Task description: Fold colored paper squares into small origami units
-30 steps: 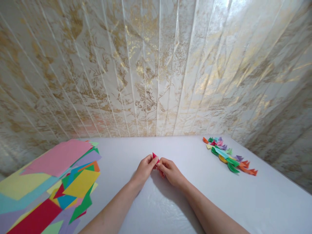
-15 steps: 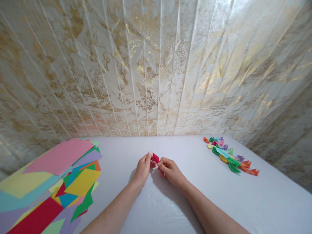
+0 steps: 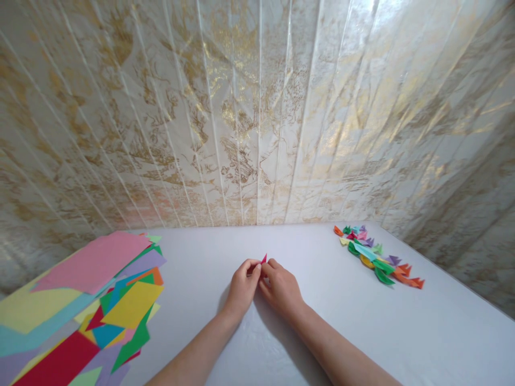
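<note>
Apparently midway: small red paper (image 3: 264, 259), mostly hidden, pinched between fingertips of left hand (image 3: 242, 281) and right hand (image 3: 282, 285) over mid-table (image 3: 193, 273); folded pieces (image 3: 365, 252), seemingly done, lie right; flat sheets (image 3: 132, 304) left, unfolded.

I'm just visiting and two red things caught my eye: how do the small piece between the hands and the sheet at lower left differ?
The red piece shows only a small tip; the red sheet looks far larger. The piece is held by the left hand and right hand; the sheet lies among other sheets on the table, untouched. The piece's tip is pointed; the sheet looks flat and straight-edged. Both are red.
</note>
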{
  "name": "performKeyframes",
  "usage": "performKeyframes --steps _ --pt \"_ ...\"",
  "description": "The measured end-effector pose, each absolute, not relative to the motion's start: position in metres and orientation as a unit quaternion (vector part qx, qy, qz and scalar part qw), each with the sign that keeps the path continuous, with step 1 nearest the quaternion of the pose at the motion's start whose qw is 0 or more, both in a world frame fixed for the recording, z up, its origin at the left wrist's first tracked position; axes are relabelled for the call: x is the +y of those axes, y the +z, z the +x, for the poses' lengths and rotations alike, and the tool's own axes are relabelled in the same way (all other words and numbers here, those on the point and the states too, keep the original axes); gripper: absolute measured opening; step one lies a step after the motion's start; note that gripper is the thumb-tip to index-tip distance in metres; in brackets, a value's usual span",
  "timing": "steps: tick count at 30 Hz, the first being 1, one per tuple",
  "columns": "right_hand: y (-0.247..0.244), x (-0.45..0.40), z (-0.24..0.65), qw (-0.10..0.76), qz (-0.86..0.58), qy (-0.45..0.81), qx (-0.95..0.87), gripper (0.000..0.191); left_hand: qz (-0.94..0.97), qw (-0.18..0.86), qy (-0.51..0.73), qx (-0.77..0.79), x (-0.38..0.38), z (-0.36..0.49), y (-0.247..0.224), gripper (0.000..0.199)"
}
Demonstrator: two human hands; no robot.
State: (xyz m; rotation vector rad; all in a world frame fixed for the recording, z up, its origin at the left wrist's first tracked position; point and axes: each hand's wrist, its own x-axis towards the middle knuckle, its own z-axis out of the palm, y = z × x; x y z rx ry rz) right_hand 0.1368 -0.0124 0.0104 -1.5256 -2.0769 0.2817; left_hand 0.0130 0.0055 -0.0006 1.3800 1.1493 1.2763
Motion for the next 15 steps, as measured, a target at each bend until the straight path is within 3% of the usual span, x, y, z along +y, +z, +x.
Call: performKeyframes --steps 5,15 --pt "0.01 -0.011 0.138 0.282 -0.556 0.134 -0.77 0.015 0.536 0.477 0.524 0.458 0.014 0.009 -0.006 0.022" --pt "-0.004 0.007 0.145 0.443 -0.537 0.325 -0.64 0.018 0.467 0.545 0.526 0.457 0.016 0.005 -0.009 0.031"
